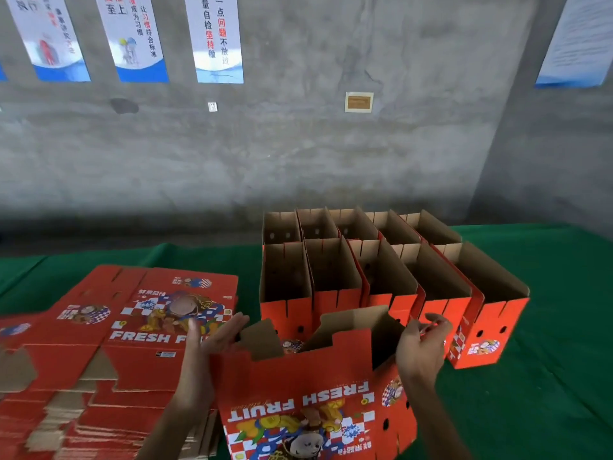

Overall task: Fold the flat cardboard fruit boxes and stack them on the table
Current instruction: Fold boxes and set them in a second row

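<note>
Half-folded red fruit box (308, 390) near centre on green tabletop (547, 376), top flaps up, "FRESH FRUIT" print upside down; left hand (212, 336) flat against its left end, fingers straight and together; right hand (421, 346) at its right end, fingers curled over flap edge; stack of flat boxes (109, 343) at left; folded open boxes (381, 277) in two rows beyond, far centre; posters (215, 38) on concrete wall.

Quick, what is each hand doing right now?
Left hand: open, straight fingers pressing the half-folded red cardboard fruit box on its left end.
Right hand: fingers curled loosely at the box's right end; grip cannot be told.
</note>
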The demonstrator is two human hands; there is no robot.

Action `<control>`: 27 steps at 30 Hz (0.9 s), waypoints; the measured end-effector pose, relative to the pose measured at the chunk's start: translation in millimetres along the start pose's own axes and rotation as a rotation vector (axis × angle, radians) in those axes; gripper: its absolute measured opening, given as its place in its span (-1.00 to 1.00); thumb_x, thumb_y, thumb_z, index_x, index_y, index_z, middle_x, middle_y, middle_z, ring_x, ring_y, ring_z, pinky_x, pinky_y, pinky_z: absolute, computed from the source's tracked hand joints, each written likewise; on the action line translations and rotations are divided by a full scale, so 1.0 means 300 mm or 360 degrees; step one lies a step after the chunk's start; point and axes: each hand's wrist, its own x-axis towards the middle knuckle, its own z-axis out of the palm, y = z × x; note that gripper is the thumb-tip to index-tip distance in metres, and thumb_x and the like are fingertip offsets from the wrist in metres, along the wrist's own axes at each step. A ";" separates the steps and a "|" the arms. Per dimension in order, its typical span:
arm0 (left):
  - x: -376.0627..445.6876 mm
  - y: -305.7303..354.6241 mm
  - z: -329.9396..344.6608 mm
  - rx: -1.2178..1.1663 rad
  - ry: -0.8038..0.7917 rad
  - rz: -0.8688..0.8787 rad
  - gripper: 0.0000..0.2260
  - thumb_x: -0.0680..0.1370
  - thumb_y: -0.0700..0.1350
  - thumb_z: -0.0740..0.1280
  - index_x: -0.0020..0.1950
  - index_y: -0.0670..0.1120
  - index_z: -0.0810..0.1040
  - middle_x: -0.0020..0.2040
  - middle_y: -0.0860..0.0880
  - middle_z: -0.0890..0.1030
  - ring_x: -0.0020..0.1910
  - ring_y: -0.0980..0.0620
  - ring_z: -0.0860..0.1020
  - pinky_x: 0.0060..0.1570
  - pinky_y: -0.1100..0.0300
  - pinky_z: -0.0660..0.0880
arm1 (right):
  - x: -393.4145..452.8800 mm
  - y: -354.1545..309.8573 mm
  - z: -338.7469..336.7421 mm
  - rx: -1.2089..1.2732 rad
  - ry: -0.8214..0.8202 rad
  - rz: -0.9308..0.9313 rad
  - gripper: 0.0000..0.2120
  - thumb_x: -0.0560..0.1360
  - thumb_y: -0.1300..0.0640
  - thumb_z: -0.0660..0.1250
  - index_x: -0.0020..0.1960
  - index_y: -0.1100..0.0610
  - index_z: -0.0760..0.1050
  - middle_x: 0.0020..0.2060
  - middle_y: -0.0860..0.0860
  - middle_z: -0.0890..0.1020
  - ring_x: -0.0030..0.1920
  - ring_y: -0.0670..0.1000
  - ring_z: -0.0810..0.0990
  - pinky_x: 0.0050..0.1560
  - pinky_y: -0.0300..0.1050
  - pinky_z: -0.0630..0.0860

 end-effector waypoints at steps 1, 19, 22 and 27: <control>-0.001 -0.020 -0.016 0.0056 -0.0021 0.0044 -0.11 0.41 0.64 0.06 0.45 0.03 0.54 0.43 0.01 0.56 0.39 -0.08 0.55 0.25 -0.18 0.53 | 0.002 -0.003 -0.003 -0.0017 0.0017 -0.0006 -0.80 0.61 0.07 0.23 0.15 -0.14 0.26 -0.04 0.06 0.56 -0.07 0.16 0.55 -0.02 0.12 0.49; 0.074 -0.082 0.151 0.0906 0.0309 -0.0041 -0.63 0.34 0.31 0.45 0.08 0.21 0.61 -0.07 0.13 0.67 -0.16 0.15 0.70 -0.28 0.37 0.55 | 0.088 -0.060 -0.134 0.0454 -0.0870 0.0076 -0.69 0.47 -0.05 0.41 0.14 0.07 0.63 -0.15 0.02 0.74 -0.16 -0.01 0.73 -0.17 -0.17 0.58; 0.103 -0.132 0.170 0.1153 0.0345 0.0008 -0.50 0.41 0.29 0.47 0.30 0.22 0.50 0.08 0.13 0.59 0.02 0.08 0.62 -0.07 0.19 0.55 | 0.067 -0.067 -0.162 0.0263 -0.0957 -0.0021 -0.58 0.42 -0.30 0.42 0.20 -0.14 0.62 0.06 -0.10 0.73 0.06 -0.11 0.70 -0.04 -0.24 0.58; 0.128 -0.183 0.204 0.1571 0.0274 0.0255 -0.38 0.52 0.14 0.49 0.54 0.18 0.38 0.52 0.05 0.39 0.42 -0.06 0.43 0.36 -0.09 0.45 | 0.040 -0.087 -0.173 0.0104 -0.1081 -0.0225 -0.43 0.44 -0.38 0.34 0.26 -0.02 0.58 0.17 -0.07 0.67 0.21 -0.08 0.64 0.17 -0.19 0.56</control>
